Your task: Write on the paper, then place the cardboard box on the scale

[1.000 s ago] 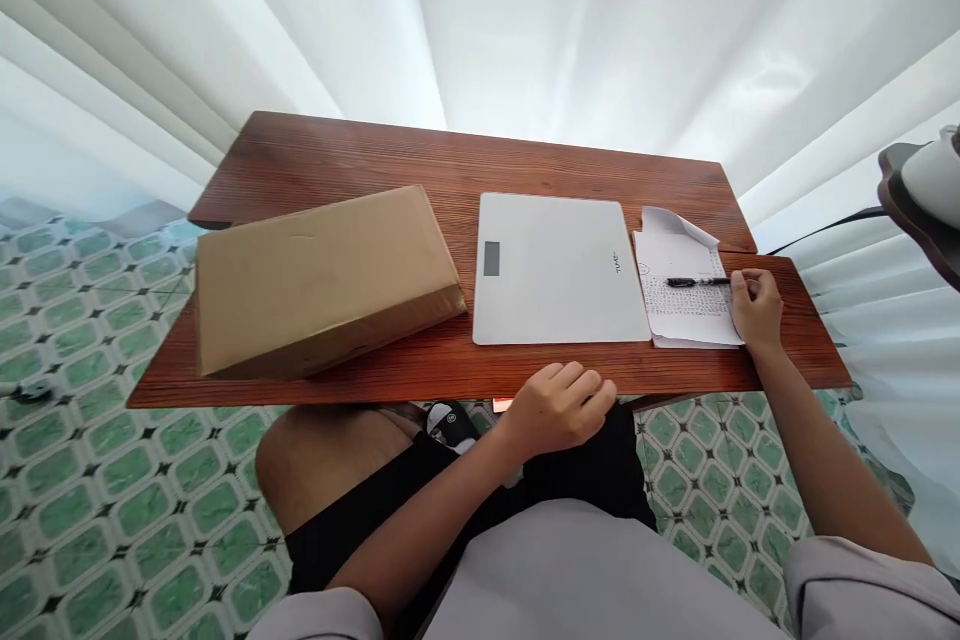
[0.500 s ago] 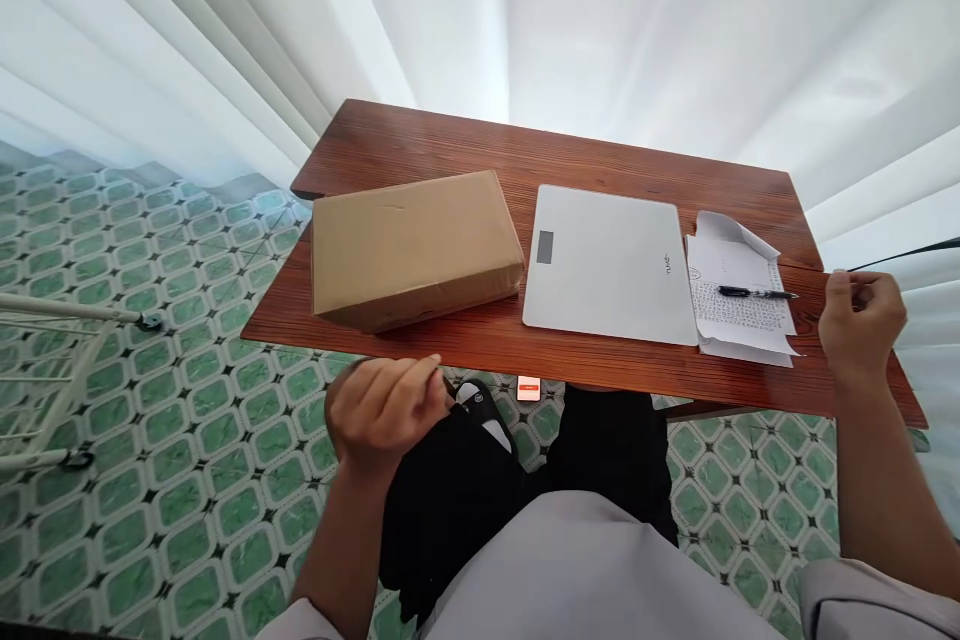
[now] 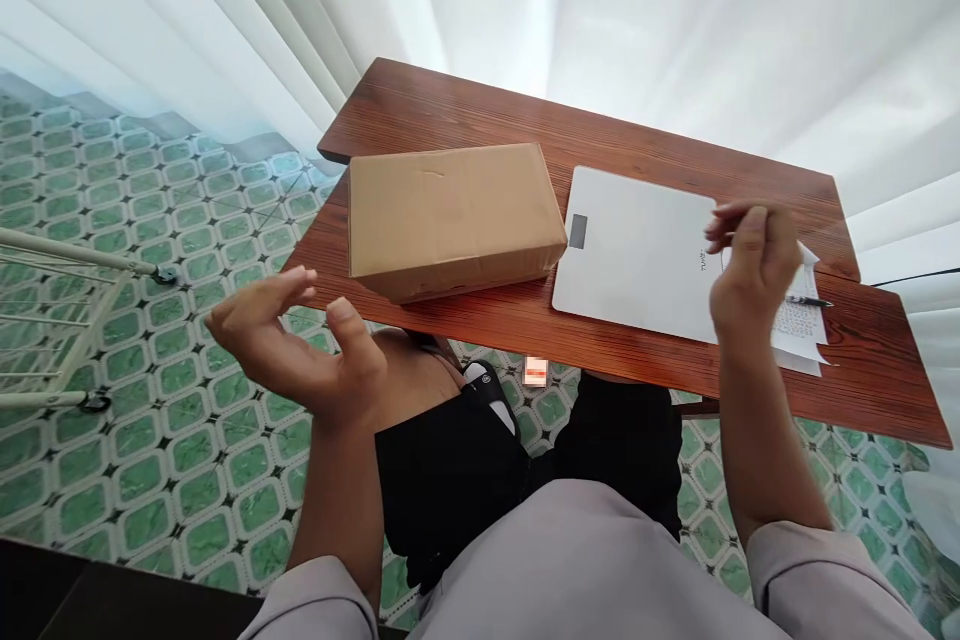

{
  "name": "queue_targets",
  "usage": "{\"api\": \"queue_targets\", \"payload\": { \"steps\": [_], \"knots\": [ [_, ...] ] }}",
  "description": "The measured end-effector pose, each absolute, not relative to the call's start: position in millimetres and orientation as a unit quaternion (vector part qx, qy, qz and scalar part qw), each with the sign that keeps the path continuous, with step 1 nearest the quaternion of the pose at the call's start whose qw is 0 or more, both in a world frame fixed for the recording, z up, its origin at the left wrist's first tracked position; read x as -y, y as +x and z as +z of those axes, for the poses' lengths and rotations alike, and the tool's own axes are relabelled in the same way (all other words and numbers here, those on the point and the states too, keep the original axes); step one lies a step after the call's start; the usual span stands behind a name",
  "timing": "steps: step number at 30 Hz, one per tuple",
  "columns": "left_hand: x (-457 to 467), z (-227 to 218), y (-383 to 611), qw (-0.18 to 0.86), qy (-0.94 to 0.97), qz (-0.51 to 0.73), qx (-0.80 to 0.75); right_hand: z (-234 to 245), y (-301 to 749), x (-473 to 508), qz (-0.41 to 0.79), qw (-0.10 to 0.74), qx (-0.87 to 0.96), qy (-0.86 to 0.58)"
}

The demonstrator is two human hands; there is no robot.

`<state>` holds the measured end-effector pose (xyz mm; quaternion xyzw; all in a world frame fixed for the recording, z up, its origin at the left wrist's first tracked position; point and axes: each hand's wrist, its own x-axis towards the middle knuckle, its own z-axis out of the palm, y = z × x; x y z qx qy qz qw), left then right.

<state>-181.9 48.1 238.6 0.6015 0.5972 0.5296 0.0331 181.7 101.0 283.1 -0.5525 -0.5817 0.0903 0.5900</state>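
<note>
Both hands rose since the prior frame. Left hand [image 3: 300,345] came up off the lap, palm open, fingers spread, empty, just left of the cardboard box [image 3: 450,217]. Right hand [image 3: 750,265] left the pen [image 3: 808,301] and paper [image 3: 806,325], hovered loosely open over the scale [image 3: 637,255], box well left.

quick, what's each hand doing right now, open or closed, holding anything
Left hand: open, empty, raised near the cardboard box.
Right hand: open, empty, raised above the scale.
</note>
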Motion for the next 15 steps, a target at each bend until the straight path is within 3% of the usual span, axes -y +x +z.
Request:
{"api": "queue_targets", "payload": {
  "steps": [10,15],
  "knots": [
    [-73.5,224.3,-176.6,0.056,0.571,0.605,-0.552,255.7,101.1,-117.0,0.21,0.467,0.724,-0.462],
    [-74.7,218.9,-174.5,0.056,0.599,0.57,-0.56,246.0,90.7,-122.0,0.22,0.425,0.758,-0.443]
  ]
}}
